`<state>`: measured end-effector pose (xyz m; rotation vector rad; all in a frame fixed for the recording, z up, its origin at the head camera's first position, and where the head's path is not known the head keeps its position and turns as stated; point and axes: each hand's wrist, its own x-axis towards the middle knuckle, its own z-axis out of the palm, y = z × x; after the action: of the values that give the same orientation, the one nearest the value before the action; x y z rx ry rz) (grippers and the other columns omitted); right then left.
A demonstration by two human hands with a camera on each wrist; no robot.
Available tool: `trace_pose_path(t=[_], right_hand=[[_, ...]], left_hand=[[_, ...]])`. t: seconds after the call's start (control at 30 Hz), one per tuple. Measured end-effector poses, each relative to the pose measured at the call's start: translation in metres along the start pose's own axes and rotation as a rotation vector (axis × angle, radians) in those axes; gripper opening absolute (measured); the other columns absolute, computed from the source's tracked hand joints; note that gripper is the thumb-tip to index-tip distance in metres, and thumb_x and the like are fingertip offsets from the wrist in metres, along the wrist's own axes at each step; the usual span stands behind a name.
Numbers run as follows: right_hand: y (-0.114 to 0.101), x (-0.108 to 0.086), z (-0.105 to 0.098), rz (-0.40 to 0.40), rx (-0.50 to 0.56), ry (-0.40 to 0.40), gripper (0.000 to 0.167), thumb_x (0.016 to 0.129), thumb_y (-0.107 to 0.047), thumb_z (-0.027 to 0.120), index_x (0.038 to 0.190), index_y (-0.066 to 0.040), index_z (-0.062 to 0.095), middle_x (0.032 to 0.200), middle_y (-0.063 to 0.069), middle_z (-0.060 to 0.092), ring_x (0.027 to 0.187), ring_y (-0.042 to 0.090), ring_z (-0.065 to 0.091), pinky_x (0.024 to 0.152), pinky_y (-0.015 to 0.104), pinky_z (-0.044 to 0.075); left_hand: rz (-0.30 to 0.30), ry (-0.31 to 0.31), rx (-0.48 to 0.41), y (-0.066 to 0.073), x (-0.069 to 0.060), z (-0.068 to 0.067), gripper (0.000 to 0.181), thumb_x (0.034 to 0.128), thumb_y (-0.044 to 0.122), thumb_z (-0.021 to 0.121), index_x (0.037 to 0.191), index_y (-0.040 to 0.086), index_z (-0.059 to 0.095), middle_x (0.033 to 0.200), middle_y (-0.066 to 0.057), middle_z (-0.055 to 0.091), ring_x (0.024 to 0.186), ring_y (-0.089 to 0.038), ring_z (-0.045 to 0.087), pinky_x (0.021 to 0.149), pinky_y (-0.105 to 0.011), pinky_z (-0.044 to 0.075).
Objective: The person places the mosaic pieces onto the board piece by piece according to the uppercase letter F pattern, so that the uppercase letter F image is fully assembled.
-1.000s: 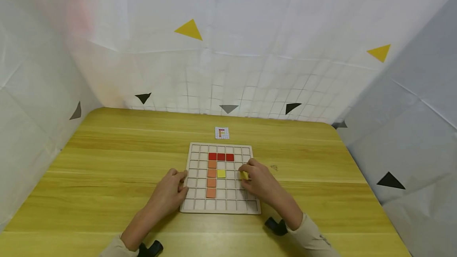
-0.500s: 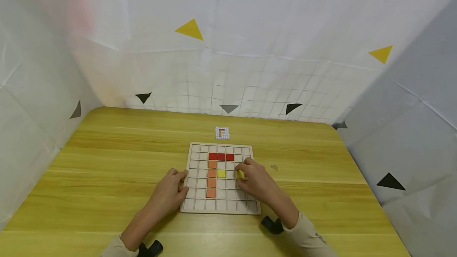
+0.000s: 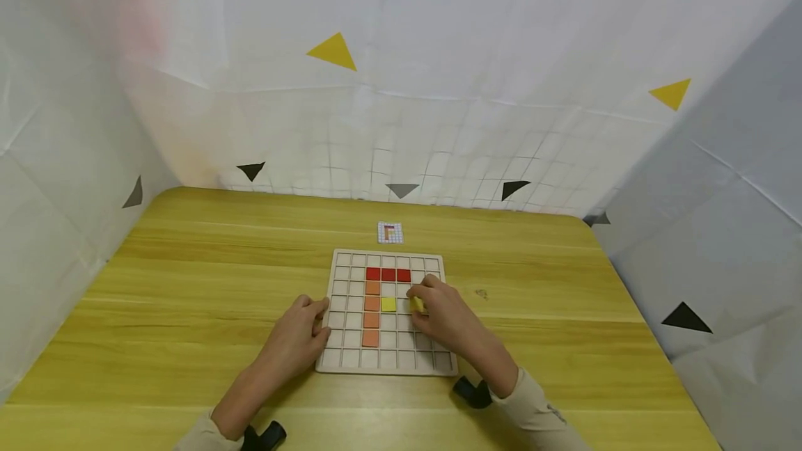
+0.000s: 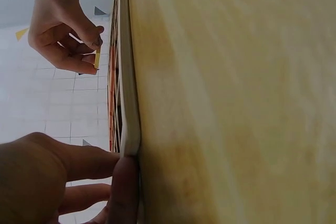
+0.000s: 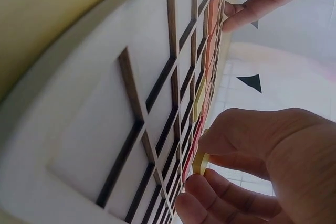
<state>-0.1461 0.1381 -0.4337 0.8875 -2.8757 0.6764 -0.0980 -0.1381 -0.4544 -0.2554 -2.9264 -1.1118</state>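
A pale wooden grid board (image 3: 397,360) lies on the table. Three red tiles (image 3: 388,275) form a row near its far side. A column of several orange tiles (image 3: 371,321) runs down from the leftmost red one, and one yellow tile (image 3: 388,305) sits right of that column. My left hand (image 3: 293,333) grips the board's left edge between thumb and fingers. Over the board's right part, my right hand (image 3: 447,315) pinches another yellow tile (image 5: 199,161) between thumb and fingers; the right wrist view shows it on edge. My right hand hides some cells beneath it.
Beyond the board lies a small card (image 3: 390,232) printed with a coloured grid pattern. White sheets (image 3: 438,124) with yellow, grey and black triangles enclose the wooden table (image 3: 219,249) behind and at both sides. Black wrist-worn gear (image 3: 473,392) hangs under each forearm.
My right hand has moved left over the board with the pinched yellow tile, toward the yellow tile lying in the grid. My left hand has stayed on the board's edge.
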Motion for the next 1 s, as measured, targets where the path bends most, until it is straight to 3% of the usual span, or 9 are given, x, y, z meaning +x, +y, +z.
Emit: trace_pose_path(t=[0.27,1.0], right_hand=[[-0.002,0.004,0.003,-0.04,0.005,0.014,0.027,0.079,-0.001,0.074,0.105,-0.006,0.073,0.091,0.003,0.057,0.069,0.01,0.046,0.06,0.024,0.044],[-0.005,0.012,0.012,-0.021,0.003,-0.028,0.024,0.08,-0.002,0.075,0.103,-0.008,0.074,0.088,0.0,0.054,0.067,0.011,0.045,0.058,0.024,0.042]], left_hand=[[-0.004,0.0,-0.005,0.001,0.0,-0.002,0.048,0.0842,-0.001,0.073,0.13,-0.01,0.061,0.086,-0.004,0.046,0.067,-0.014,0.041,0.055,-0.026,0.036],[-0.012,-0.002,-0.009,0.002,-0.001,0.0,0.048,0.0849,-0.001,0.074,0.131,-0.009,0.061,0.088,-0.004,0.047,0.068,-0.013,0.042,0.056,-0.026,0.036]])
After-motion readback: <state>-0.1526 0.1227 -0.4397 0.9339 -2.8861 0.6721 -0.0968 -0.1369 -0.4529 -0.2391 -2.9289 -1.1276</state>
